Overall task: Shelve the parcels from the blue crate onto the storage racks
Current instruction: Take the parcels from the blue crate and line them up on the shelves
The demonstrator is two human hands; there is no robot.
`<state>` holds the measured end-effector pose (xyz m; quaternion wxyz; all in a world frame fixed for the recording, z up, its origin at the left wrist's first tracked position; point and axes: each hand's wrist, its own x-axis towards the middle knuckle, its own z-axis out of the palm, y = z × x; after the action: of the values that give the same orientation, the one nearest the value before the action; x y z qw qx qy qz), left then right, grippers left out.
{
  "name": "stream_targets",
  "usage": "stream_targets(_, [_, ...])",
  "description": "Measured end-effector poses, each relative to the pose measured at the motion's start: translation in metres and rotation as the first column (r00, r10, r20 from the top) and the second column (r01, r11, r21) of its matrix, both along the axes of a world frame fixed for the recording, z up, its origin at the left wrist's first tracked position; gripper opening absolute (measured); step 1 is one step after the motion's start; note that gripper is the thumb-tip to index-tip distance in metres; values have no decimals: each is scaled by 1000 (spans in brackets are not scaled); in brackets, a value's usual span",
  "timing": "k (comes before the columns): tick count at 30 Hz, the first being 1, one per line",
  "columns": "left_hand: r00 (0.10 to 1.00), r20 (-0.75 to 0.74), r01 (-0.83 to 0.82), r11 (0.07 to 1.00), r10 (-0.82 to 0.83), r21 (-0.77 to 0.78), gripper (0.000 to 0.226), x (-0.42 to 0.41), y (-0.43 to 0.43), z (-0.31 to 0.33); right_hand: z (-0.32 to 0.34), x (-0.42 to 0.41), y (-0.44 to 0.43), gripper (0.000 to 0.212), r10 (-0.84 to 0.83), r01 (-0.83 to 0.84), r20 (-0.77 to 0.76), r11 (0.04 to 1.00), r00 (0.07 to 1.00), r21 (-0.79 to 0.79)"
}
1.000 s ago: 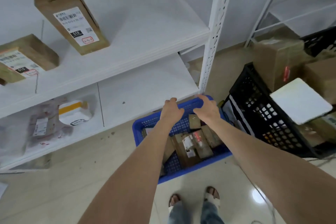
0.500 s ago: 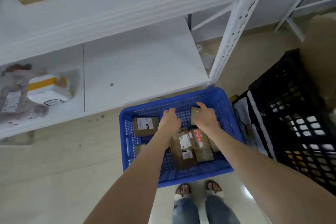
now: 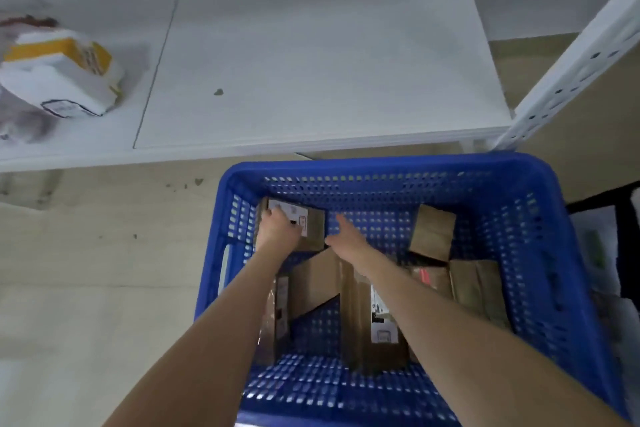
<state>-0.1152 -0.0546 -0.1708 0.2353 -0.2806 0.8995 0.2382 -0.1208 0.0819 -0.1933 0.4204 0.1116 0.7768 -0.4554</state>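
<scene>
1. Parcels of brown cardboard lay loose in the blue crate (image 3: 391, 166), which stood on the floor just in front of the rack's lowest shelf (image 3: 311, 62).
2. The one being taken, a labelled parcel (image 3: 313, 230), sat in the crate's far-left corner, close against the far wall.
3. The left hand (image 3: 277, 230) lay on top of it with fingers curled over the label, gripping it. The right hand (image 3: 346, 236) was at the parcel's right side with fingers straight and spread, thumb about touching the edge, holding nothing.
4. By its look the box would be stiff, dry and light enough to lift easily. Its two flat opposite sides seemed the surest hold, as the glossy label might be slick.
5. The crate wall pressed close on the parcel's left, so fingers would probably have to go in from the top and the right.
6. A tilted parcel (image 3: 318, 281) leaned up just nearer and might shift once its neighbour left. A long labelled parcel (image 3: 377, 315) lay under the right forearm, and a small brown box (image 3: 433, 232) stood well apart toward the far-right corner.
7. On the shelf's left end sat a white-and-yellow package (image 3: 62, 76). The rack's upright post (image 3: 571, 66) rose at the shelf's right front corner, near enough to catch a lift that swung right.
</scene>
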Motion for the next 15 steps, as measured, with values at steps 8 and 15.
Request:
stream_targets(8, [1000, 21, 19, 998, -18, -66, 76, -13, -34, -93, -91, 2, -58, 56, 44, -34, 71, 990, 997, -139])
stream_targets(15, [969, -197, -161, 986, 148, -49, 60, -16, -40, -102, -106, -1, -57, 55, 34, -20, 76, 984, 997, -179])
